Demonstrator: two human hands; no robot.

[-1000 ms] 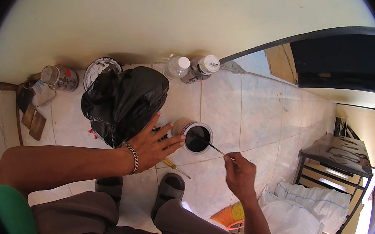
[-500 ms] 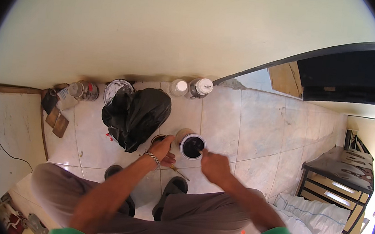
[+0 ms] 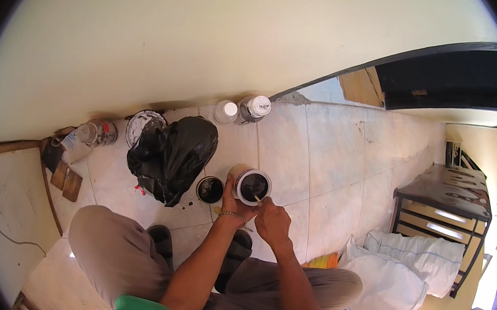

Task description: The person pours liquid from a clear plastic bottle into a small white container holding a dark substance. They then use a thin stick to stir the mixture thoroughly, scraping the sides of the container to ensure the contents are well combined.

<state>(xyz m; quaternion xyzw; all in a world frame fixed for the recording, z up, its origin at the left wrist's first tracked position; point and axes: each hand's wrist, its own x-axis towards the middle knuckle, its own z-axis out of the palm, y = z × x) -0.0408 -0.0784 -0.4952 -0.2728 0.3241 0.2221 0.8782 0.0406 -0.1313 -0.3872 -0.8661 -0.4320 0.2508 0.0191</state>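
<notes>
My left hand grips the side of a paint can full of dark liquid, tilting it off the tiled floor. My right hand holds a thin stick whose tip dips into that can. Just left of it sits a smaller open tin with dark contents. A black plastic bag lies bunched on the floor further left. My knees and dark sandals show below my hands.
Two white-capped bottles stand against the wall, with a white lid and another can to the left. A dark metal table and white sacks are at right. Wood scraps lie at far left.
My view rose and pulled back. My left hand went from spread open near the bag to gripping the paint can. A smaller tin now shows beside it.
</notes>
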